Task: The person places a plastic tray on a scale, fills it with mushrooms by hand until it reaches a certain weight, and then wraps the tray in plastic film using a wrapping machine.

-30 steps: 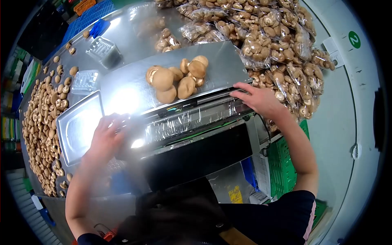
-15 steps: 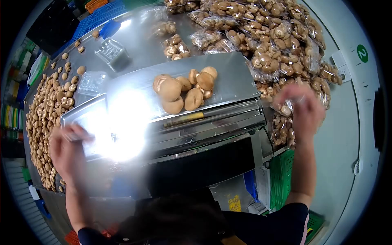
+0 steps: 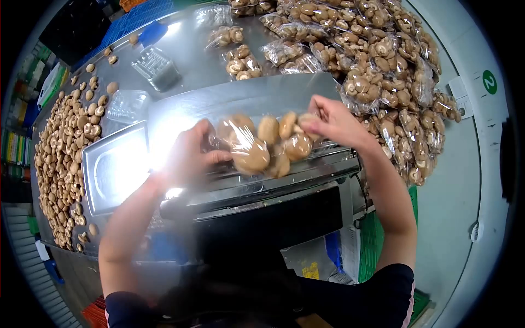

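Observation:
A group of brown shiitake mushrooms (image 3: 269, 131) sits under glossy clear plastic film, at the front of the metal wrapping machine (image 3: 284, 87). At the left end, my left hand (image 3: 191, 148) is closed on the film-covered mushrooms, its fingers and thumb partly blurred. My right hand (image 3: 336, 123) pinches the right end of the pack, with a mushroom close to its fingertips. The lower edge of the pack overlaps the machine's front bars (image 3: 290, 175). Where the film ends is hard to make out.
Loose mushrooms (image 3: 60, 158) are heaped along the left. A shiny metal tray (image 3: 115, 169) lies beside them, with clear plastic punnets (image 3: 156, 65) behind. Many bagged mushrooms (image 3: 372, 54) pile up at the back right. A green crate (image 3: 372, 243) stands below, near the pale wall (image 3: 454, 164).
Both hands have come inward from the sides to the ends of the mushroom group. The mushrooms, bare on the plate before, have moved toward me and now show film over them.

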The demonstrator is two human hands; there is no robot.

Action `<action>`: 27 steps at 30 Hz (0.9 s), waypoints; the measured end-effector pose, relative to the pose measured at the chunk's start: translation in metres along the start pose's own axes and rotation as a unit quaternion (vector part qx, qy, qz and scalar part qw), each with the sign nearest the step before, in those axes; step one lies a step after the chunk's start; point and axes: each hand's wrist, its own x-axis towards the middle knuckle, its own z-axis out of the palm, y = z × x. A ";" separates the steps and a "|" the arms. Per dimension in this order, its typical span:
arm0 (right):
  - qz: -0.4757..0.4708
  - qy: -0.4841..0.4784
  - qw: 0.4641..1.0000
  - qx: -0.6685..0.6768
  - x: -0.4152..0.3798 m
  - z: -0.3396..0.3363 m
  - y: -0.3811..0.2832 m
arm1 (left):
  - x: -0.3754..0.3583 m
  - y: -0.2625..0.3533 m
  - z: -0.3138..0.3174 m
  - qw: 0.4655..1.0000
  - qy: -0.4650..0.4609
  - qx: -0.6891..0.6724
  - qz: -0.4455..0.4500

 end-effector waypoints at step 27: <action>0.240 0.272 0.932 0.018 -0.199 0.175 0.008 | -0.215 -0.071 0.079 0.861 0.168 -0.248 -0.411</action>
